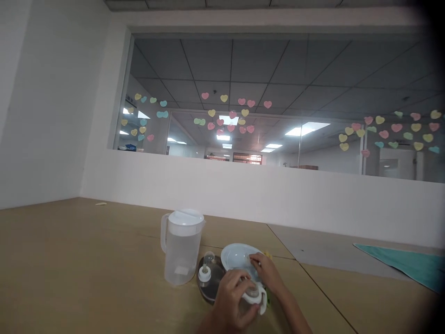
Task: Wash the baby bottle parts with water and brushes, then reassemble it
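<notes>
My left hand [231, 299] is wrapped round a clear bottle with a white collar and handle [263, 301], low in the view. My right hand [266, 271] reaches over a pale blue bowl [228, 255], its thumb and fingertips pinched together; what they hold, if anything, is too small to name. Left of my hands lies a dark oval tray [208, 293]. On it are a white bottle ring with a clear teat [205, 273] and a clear dome-shaped cap [209, 258]. The inside of the bowl is partly hidden by my hands.
A lidded, translucent pitcher [182, 250] stands left of the tray. At the right lies a teal cloth [403, 262]. A small pale scrap [100, 203] is at the table's back left. Behind the wooden table [86, 269] is a wall with a window.
</notes>
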Demonstrator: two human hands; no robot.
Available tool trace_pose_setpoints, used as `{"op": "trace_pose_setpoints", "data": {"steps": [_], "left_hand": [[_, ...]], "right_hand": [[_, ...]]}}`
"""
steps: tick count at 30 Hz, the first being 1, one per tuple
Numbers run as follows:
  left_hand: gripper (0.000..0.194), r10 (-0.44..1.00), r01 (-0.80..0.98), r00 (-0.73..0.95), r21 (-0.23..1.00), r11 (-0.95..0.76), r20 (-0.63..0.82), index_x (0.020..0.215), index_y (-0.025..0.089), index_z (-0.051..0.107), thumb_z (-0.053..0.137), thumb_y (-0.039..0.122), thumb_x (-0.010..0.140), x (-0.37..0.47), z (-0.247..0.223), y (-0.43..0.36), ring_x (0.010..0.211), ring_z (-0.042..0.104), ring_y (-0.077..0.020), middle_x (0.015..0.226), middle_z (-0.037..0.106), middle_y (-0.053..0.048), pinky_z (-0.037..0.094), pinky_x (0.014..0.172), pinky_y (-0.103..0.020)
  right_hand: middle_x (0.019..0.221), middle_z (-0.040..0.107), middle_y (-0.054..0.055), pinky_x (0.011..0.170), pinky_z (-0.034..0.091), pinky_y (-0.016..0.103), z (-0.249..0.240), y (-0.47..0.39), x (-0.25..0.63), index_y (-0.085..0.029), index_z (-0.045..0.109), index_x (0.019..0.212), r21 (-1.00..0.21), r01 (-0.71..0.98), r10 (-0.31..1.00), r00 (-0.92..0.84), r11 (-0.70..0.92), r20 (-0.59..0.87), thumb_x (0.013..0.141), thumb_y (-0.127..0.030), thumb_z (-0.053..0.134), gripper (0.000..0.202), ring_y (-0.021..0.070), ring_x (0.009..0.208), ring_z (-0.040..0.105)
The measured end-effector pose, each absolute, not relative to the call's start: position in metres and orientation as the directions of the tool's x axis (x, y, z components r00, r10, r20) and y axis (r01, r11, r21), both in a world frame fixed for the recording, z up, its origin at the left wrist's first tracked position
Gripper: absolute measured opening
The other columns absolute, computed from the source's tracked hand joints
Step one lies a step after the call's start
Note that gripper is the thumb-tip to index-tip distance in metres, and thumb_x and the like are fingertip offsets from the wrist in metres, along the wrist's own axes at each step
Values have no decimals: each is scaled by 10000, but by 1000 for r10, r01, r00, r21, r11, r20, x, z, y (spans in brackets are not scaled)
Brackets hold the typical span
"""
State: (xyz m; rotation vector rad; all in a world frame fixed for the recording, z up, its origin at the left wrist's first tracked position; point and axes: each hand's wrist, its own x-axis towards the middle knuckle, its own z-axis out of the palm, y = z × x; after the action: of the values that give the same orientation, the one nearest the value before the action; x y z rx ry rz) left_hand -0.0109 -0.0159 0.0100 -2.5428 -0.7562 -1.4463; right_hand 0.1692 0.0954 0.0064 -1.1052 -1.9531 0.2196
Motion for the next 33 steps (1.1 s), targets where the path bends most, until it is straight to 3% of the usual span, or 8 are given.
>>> {"op": "trace_pose_setpoints", "data": {"steps": [3,8,12,15,19,22,27,33], "left_hand": [[247,414,492,385,196,-848,825,963,200,598,576,299,738,-7,9,-21,964,553,-232,1068,569,-108,458,858,-372],[250,489,497,334,290,-818,806,991,213,588,570,276,750,-9,9,-26,1019,540,-228,1097,552,-99,457,895,-358],[325,497,481,335,308,-821,801,1063,213,555,579,245,740,-9,9,-25,1052,526,-225,1113,549,-96,448,918,-349],[396,492,471,321,314,-824,809,1127,198,513,579,236,738,-8,9,-23,1073,514,-231,1122,551,-104,436,939,-360],[459,502,469,288,338,-816,815,1182,183,455,575,235,742,-7,7,-19,1080,511,-230,1143,545,-112,429,947,-368],[463,514,465,275,356,-811,812,1174,179,443,583,237,736,-7,5,-17,1045,528,-224,1118,552,-108,445,917,-359],[445,533,479,277,366,-798,800,1162,181,429,578,277,754,-8,5,-15,1007,539,-227,1092,552,-111,461,873,-361],[440,536,482,275,368,-795,798,1163,185,417,572,296,766,-8,4,-15,1013,533,-228,1106,547,-112,459,864,-366]], "right_hand": [[900,689,94,785,449,351,2,92,170,-191,712,875,-631,509,778,-133,585,614,748,-322,471,302,230,845,607],[804,700,75,757,473,400,3,82,169,-196,713,755,-719,369,808,-249,589,534,689,-360,592,215,242,755,617],[712,668,41,681,522,384,9,79,167,-188,676,797,-848,68,849,21,526,528,641,-455,684,310,213,679,618],[755,660,19,739,546,353,18,74,167,-201,641,778,-812,-300,866,196,500,461,596,-448,756,327,187,738,636],[827,666,-4,840,538,282,32,60,172,-222,652,817,-726,-566,914,143,390,379,607,-336,789,275,143,804,648],[850,673,-2,819,550,260,38,52,173,-234,662,887,-733,-605,932,39,310,361,618,-302,789,305,142,825,652],[845,671,13,754,558,242,38,45,169,-205,673,843,-798,-548,928,-100,248,358,637,-313,778,255,147,813,652],[806,659,9,753,545,263,38,41,166,-194,673,852,-810,-545,932,-130,218,338,623,-318,785,283,135,769,637]]}}
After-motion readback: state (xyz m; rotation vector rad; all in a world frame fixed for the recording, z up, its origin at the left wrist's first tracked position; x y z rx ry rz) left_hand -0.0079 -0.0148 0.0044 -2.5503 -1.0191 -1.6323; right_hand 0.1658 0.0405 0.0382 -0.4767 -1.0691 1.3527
